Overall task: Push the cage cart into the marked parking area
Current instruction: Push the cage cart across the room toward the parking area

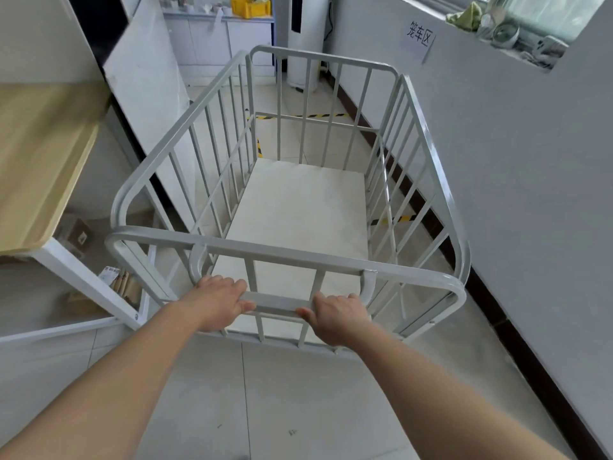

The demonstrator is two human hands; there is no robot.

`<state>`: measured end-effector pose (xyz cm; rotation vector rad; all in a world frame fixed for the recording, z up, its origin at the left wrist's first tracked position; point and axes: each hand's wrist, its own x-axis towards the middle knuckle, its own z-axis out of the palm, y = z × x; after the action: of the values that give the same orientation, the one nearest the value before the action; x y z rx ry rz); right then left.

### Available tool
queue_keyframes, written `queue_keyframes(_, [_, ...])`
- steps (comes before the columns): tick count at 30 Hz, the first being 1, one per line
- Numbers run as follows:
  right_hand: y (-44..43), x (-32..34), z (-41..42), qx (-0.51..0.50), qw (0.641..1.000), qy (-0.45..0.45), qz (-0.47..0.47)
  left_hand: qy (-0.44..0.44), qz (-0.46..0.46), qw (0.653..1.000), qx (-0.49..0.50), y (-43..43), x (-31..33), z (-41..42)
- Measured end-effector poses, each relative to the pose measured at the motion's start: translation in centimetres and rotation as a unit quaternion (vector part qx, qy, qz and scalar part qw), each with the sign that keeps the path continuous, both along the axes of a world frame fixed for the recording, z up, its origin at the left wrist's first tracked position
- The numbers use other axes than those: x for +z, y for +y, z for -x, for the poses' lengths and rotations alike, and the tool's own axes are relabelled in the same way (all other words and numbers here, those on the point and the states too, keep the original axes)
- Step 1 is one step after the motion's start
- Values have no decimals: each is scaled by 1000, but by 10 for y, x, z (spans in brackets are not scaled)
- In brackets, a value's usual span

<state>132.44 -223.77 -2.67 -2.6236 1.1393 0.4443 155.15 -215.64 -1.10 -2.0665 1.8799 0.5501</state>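
Observation:
A grey metal cage cart [205,242] with barred sides and a pale empty floor stands in front of me, its right side close to the wall. My left hand [220,302] and my right hand [335,318] both grip its flat handle bar [277,302] at the near end. Yellow-and-black floor tape [300,116] shows through the far bars, with another strip [396,220] by the right side and a short piece [259,147] at the left. A paper sign [420,39] hangs on the right wall above that area.
A wooden-topped table [36,161] with white legs stands close on the left, cardboard boxes [124,287] under it. A white board [146,84] leans beside the cart's left side. A white tower unit [305,41] and cabinets [215,41] stand at the back. The wall [497,194] runs along the right.

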Motion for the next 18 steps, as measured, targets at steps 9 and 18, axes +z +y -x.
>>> queue_keyframes(9, [-87,4,-33,-12,1000,15,10,-3,9,1000,-19,-91,-2,-33])
queue_keyframes(18, [-171,0,-61,-19,1000,15,16,-10,20,999,-29,-175,-6,-62])
